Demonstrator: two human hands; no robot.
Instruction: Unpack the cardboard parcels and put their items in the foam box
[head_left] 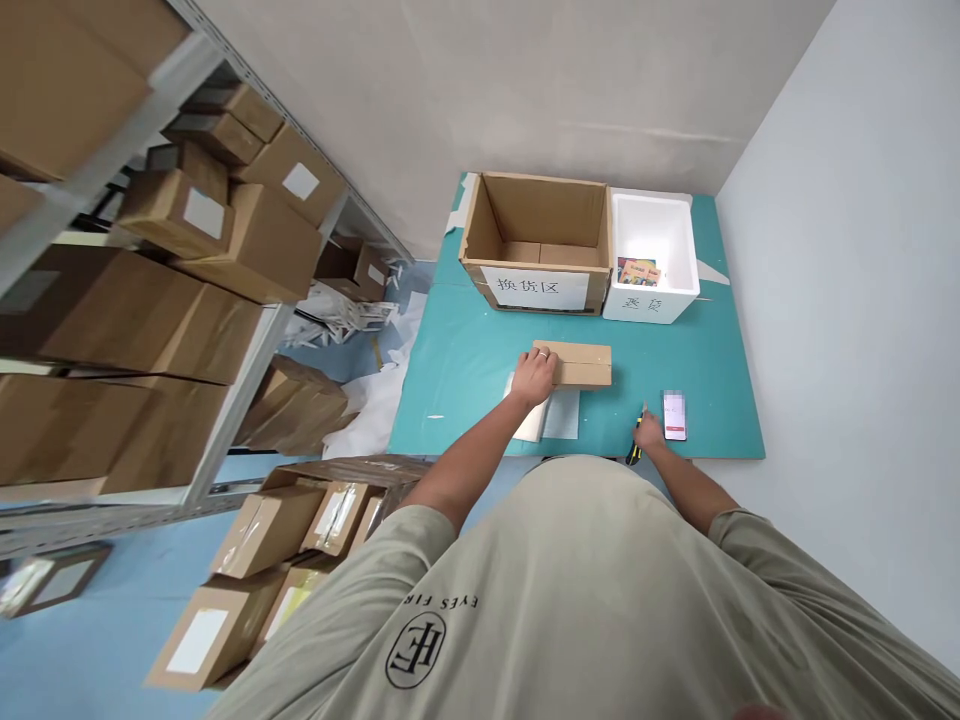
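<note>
Left fingers: The left hand is laid palm-down with the fingers spread wide on the end of a small kraft-brown cardboard box; no closed grip is shown.

Right fingers: The right hand is held with the fingers curled narrow at a slim yellow-and-black utility knife. The handle is partly hidden, so whether it is gripped cannot be told.

Box: It is lying flat on the teal-surfaced worktop, with a lengthwise tape seam across its top. A white packet and a pale grey-blue sheet are placed just below it.

Beside the knife: A black smartphone is lying just to the right, its screen blurred.

Far edge of worktop: An open brown corrugated carton with a white Chinese-lettered label is set beside a white foam box, in which colourful printed packets are lying.

Left of worktop: Grey metal shelving is stacked with brown parcels. Crumpled white paper is heaped on the floor, and more taped cartons are piled near the person.

State so far: The small box is shut, with its seam unbroken as far as can be seen. The knife is not yet set against it.
</note>
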